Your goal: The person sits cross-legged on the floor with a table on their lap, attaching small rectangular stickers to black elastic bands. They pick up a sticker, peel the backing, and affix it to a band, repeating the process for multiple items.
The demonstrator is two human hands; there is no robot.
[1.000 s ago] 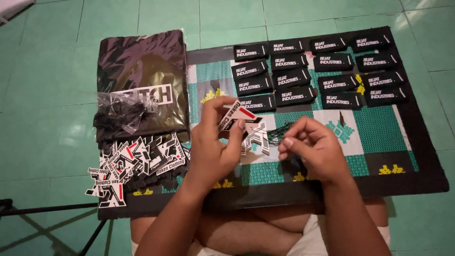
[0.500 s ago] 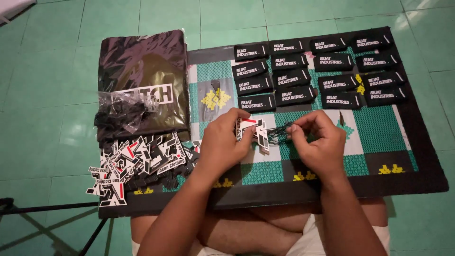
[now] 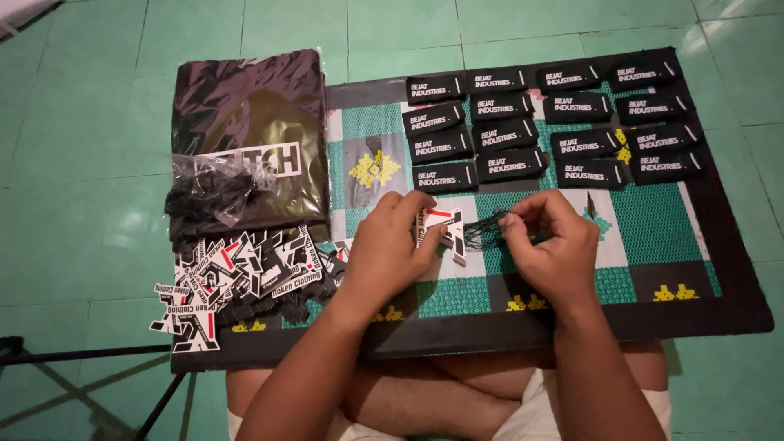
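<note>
My left hand [image 3: 390,247] pinches a small white, black and red cut-out hang tag [image 3: 447,231] low over a patterned green mat [image 3: 653,229]. My right hand [image 3: 551,241] grips a thin black string [image 3: 487,230] whose loose end meets the tag's right edge. Both hands are close together near the mat's middle. A heap of several more such tags [image 3: 237,278] lies left of my left hand.
Rows of several black rectangular labels [image 3: 555,122] with white print fill the mat's far half. A folded dark garment in clear plastic [image 3: 245,131] lies at the far left, with a clear bag of black strings [image 3: 208,196] on it. Green floor tiles surround the mat.
My left hand lowered the tag toward the mat and turned it, and my right hand drew in to it with the string. The hands now work together at the tag.
</note>
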